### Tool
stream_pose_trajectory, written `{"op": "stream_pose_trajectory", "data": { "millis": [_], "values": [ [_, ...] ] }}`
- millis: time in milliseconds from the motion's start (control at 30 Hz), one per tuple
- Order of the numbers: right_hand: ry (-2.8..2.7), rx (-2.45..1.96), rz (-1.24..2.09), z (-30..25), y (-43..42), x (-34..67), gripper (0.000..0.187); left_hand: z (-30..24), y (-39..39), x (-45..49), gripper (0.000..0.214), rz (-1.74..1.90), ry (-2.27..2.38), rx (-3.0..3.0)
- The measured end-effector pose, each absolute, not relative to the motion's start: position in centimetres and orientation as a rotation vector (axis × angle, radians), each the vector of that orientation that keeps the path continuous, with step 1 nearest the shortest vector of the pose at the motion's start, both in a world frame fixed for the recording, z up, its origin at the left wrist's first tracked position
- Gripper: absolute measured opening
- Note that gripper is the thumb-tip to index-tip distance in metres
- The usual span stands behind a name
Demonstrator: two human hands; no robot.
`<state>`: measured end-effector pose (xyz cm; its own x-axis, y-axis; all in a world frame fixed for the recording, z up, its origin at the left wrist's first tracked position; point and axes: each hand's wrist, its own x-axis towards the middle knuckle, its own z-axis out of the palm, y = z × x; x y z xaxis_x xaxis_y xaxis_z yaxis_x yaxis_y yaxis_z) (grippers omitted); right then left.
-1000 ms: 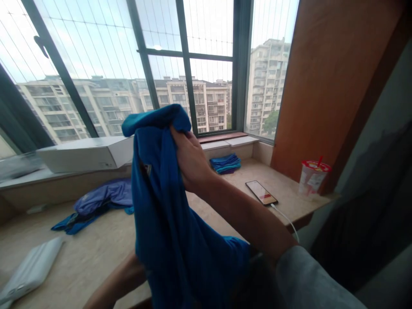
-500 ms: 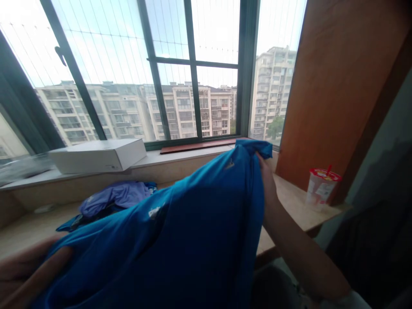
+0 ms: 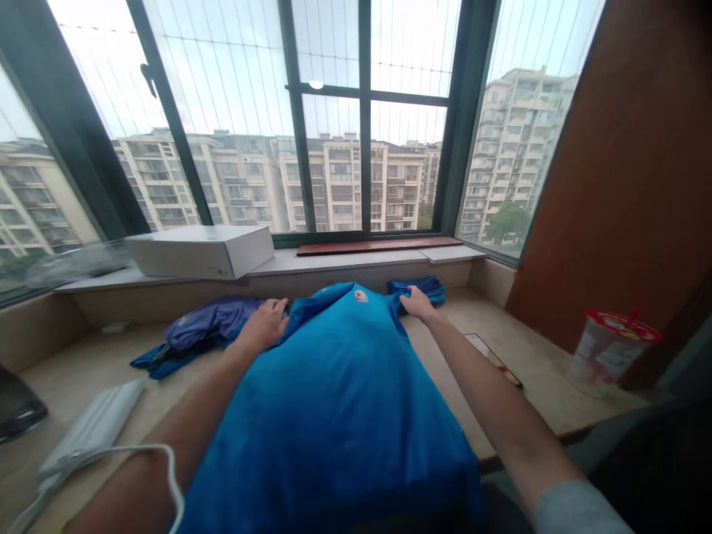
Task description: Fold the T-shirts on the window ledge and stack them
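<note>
A bright blue shirt with a small red-and-white emblem spreads over the counter, its near part sloping down in front of me. My left hand has its fingers closed on the shirt's left upper edge. At the opposite upper side, my right hand pinches the fabric, where a bunched blue piece lies just past the fingers. Beside my left hand rests a crumpled purple and dark blue garment.
A white box stands on the window sill. On the left lie a white power strip and its cable. A phone and a red-lidded plastic cup are on the right.
The shirt, held raised and stretched before, has come down onto the counter. Both hands moved forward and closer together, the right one lower. My view shifted, bringing the phone and power strip into sight.
</note>
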<state>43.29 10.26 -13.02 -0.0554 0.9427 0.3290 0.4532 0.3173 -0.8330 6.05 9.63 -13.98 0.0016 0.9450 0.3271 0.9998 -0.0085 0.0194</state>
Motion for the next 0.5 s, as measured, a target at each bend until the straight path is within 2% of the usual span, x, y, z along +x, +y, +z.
{"op": "stream_pose_trajectory", "data": {
  "millis": [100, 233, 367, 500],
  "values": [
    [-1.851, -1.302, 0.732, -15.8, 10.7, 42.5, 0.04, -19.0, 7.6, 7.0, 0.056, -0.223, -1.948, -2.309],
    [-2.429, -1.314, 0.702, -21.1, 8.8, 42.9, 0.057, -23.3, 4.8, 7.4, 0.065, -0.067, -1.977, -2.516],
    [-2.739, -1.324, 0.625, -24.4, 5.3, 44.9, 0.066, -24.7, 2.4, 7.1, 0.063, -0.062, -2.074, -2.571],
    [-2.77, -1.27, 0.633, -23.7, 5.0, 46.8, 0.062, -24.3, 1.6, 6.7, 0.059, -0.096, -1.981, -2.62]
  ]
}}
